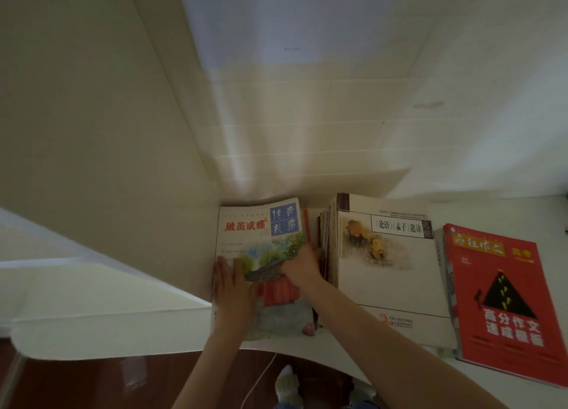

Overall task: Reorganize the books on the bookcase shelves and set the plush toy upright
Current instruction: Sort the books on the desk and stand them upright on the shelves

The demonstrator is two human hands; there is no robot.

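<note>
A stack of books topped by an illustrated book (261,233) with red and blue title blocks lies flat on the white shelf (332,347), against the left side panel. My left hand (230,288) rests flat on its lower left cover. My right hand (299,265) grips the cover's right edge, fingers curled under it. To the right lies a second stack topped by a white book (390,273), then a red book (504,304) on a thin pile. A small pink object (309,329) shows at the stack's lower right corner. No plush toy is clearly visible.
The cream side panel (123,162) rises at the left, and the back wall (307,132) is behind the books. A white sheet of paper (292,18) hangs above. Below the shelf edge are a dark wood floor (92,378), a white cable (258,378) and my foot (287,384).
</note>
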